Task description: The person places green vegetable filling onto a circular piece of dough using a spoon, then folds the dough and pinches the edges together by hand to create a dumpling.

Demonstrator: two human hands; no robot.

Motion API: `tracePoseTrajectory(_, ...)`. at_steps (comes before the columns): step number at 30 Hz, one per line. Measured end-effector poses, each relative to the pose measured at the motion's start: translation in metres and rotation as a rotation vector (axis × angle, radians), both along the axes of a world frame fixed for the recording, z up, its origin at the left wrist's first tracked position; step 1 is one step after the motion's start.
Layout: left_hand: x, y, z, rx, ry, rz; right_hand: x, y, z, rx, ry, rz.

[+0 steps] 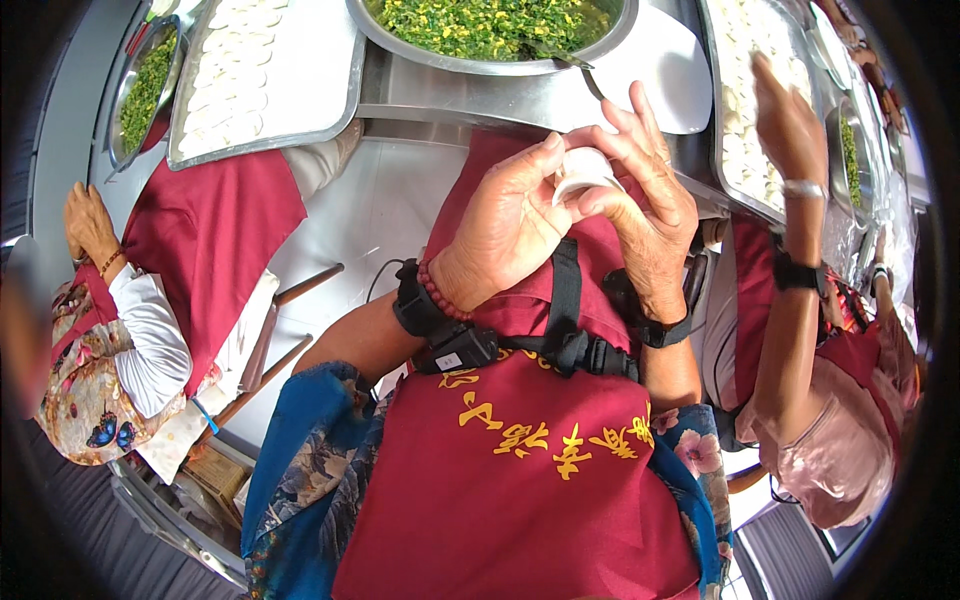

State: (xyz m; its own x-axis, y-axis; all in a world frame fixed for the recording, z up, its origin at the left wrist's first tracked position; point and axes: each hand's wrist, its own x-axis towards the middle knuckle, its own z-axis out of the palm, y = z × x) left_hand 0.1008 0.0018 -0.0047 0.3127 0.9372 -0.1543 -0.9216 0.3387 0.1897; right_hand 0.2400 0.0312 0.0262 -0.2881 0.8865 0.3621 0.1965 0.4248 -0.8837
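Note:
Both my hands are raised in front of my red apron, just past the table's near edge. Between them is a white dumpling of folded dough. My left hand cups it from the left, with thumb and fingers closed on its side. From the right, the thumb and fingertips of my right hand pinch the dough; one finger points up. The fingers partly hide the dumpling. Beyond the hands stands a large metal bowl of chopped green and yellow filling, with a spoon handle over its rim.
Metal trays with rows of white dumplings lie at left and right. A round white board is beside the bowl. A co-worker's hand rests at far left; another's raised hand is close on my right.

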Motion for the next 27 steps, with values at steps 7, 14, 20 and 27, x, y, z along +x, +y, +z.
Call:
tracePoseTrajectory(7, 0.004, -0.001, -0.005, 0.039, -0.067, 0.026, 0.006, 0.005, -0.015, 0.060, 0.010, 0.039)
tracePoseTrajectory(14, -0.009, 0.005, 0.004, -0.053, 0.076, -0.015, 0.000, 0.005, -0.003, -0.103, -0.038, 0.083)
tracePoseTrajectory(20, -0.018, 0.002, 0.002, -0.038, 0.165, -0.094, 0.009, 0.010, -0.007, 0.107, -0.365, 0.240)
tracePoseTrajectory(27, -0.019, 0.005, 0.005, -0.080, 0.161, -0.157, 0.014, 0.011, -0.012, 0.083, -0.292, 0.337)
